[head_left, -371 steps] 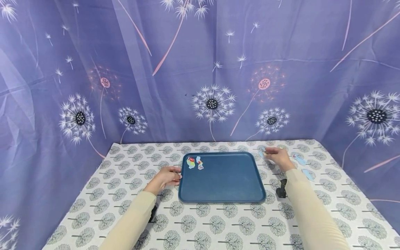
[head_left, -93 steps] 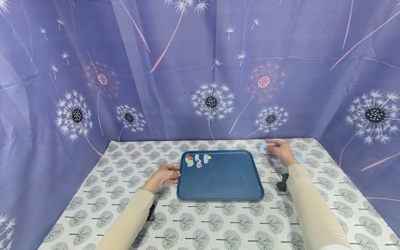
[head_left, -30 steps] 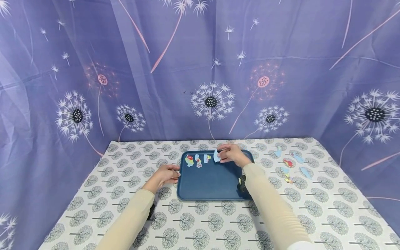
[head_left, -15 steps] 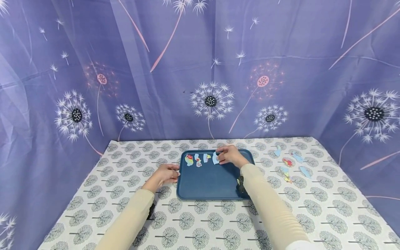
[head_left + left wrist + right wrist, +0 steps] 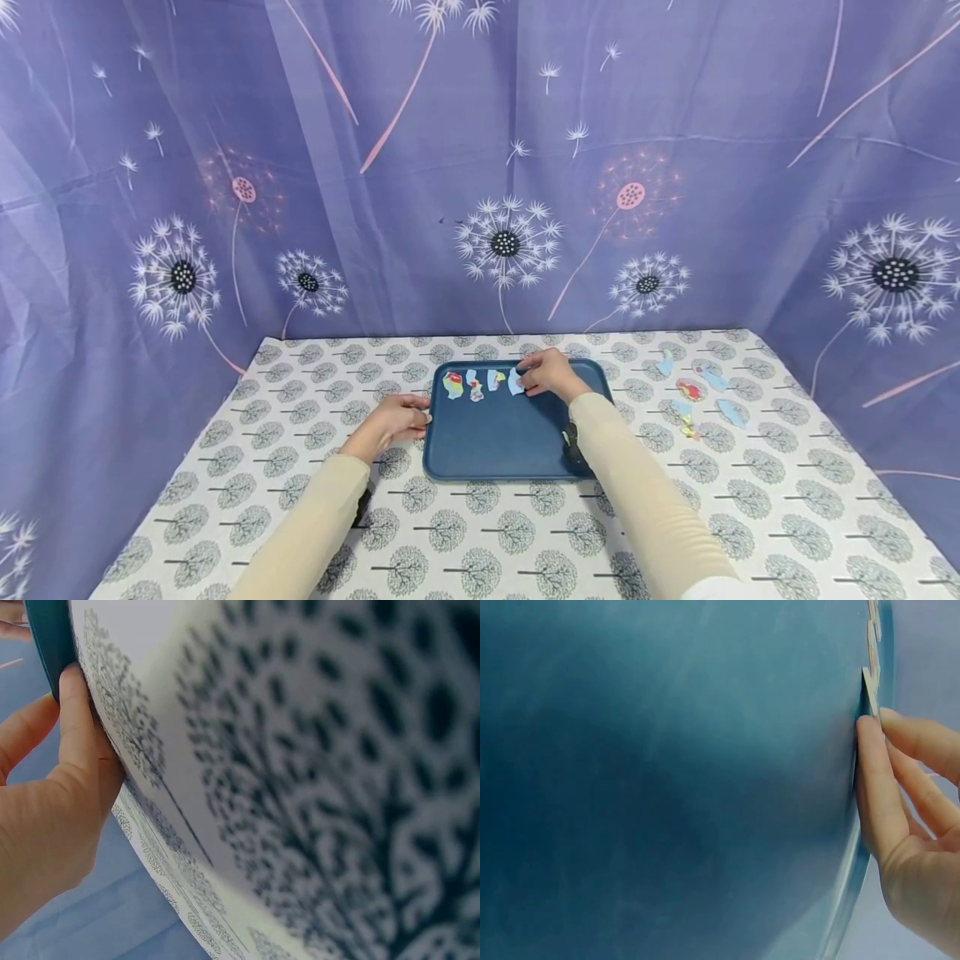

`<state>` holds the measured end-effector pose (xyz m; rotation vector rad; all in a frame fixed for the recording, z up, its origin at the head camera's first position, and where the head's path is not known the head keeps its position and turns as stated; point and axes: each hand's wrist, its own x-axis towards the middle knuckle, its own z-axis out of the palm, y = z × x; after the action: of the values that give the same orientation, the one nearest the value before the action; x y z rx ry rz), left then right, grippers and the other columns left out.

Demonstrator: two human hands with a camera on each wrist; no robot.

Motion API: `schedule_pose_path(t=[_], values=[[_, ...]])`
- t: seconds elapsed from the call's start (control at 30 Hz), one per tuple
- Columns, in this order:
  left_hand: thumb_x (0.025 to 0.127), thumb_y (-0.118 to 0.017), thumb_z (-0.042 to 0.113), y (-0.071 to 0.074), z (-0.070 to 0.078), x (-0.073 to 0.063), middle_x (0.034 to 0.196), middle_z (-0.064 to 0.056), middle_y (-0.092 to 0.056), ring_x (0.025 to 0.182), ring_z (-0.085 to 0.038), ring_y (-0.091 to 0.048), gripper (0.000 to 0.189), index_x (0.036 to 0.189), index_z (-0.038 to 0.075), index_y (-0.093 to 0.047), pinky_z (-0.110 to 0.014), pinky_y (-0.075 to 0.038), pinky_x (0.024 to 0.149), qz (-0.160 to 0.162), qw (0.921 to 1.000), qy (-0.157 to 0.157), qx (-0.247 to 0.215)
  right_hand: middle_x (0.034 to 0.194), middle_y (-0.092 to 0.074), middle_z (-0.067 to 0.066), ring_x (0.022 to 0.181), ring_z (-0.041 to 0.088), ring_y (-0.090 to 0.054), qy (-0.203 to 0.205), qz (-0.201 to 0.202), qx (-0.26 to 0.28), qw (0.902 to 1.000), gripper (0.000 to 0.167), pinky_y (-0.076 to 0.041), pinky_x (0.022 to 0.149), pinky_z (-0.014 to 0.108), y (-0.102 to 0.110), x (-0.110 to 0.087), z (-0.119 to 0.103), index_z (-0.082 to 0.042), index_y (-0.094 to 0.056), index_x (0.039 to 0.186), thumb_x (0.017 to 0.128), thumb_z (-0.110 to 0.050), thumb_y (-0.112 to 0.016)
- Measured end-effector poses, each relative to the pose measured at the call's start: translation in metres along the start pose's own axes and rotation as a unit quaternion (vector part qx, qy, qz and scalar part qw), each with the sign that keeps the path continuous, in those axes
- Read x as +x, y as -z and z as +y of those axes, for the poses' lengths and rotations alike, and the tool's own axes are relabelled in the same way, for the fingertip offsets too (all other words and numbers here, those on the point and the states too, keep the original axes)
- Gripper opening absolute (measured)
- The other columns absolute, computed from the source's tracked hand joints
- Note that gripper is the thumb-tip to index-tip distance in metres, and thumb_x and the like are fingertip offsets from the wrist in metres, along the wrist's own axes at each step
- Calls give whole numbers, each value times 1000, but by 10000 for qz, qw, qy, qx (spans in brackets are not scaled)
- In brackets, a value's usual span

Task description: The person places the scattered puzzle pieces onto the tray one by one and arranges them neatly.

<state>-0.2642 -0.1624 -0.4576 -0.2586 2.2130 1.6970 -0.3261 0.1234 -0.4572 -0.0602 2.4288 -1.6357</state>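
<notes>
A dark blue tray (image 5: 495,442) lies on the table, with my left hand (image 5: 392,425) pinching its left rim. In the left wrist view the fingers (image 5: 73,720) of that hand sit at the rim (image 5: 46,645). Over the tray's back edge, my right hand (image 5: 551,373) pinches a light blue puzzle piece (image 5: 514,382). The right wrist view shows this thin piece (image 5: 870,694) tilted between thumb and finger, one end close to the tray. Left of it, three printed pieces stand in a row: a red-and-yellow piece (image 5: 453,384), a narrow piece (image 5: 475,386) and a blue-yellow piece (image 5: 494,380).
Several more puzzle pieces lie loose on the tree-print tablecloth right of the tray, among them a red piece (image 5: 688,389), a plain blue piece (image 5: 731,412) and a blue-yellow piece (image 5: 685,418). A purple dandelion curtain (image 5: 405,208) hangs behind the table.
Since about three seconds ago my right hand has carried the light blue piece from the table's right side to the tray's back row, then lowered it slightly leftward. My left hand stays at the rim.
</notes>
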Motion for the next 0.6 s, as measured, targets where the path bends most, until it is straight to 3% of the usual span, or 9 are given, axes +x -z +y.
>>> schedule_pose_path(t=[0.37, 0.6], values=[[85, -60, -11, 0, 0, 1, 97, -20, -63, 72, -18, -65, 41, 126, -8, -56, -30, -62, 74, 20, 10000, 34, -20, 89, -68, 20, 67, 21, -68, -165, 349, -151, 9991, 25, -63, 64, 30, -4, -1, -3, 10, -68, 102, 77, 10, -73], [85, -60, -10, 0, 0, 1, 98, -22, -64, 78, -20, -65, 42, 126, -9, -55, -30, -62, 75, 20, 10000, 16, 46, 95, -67, 24, 76, 30, -69, 45, 28, -108, 9999, 27, -63, 69, 35, 3, -4, -3, 12, -65, 108, 82, 6, -70]])
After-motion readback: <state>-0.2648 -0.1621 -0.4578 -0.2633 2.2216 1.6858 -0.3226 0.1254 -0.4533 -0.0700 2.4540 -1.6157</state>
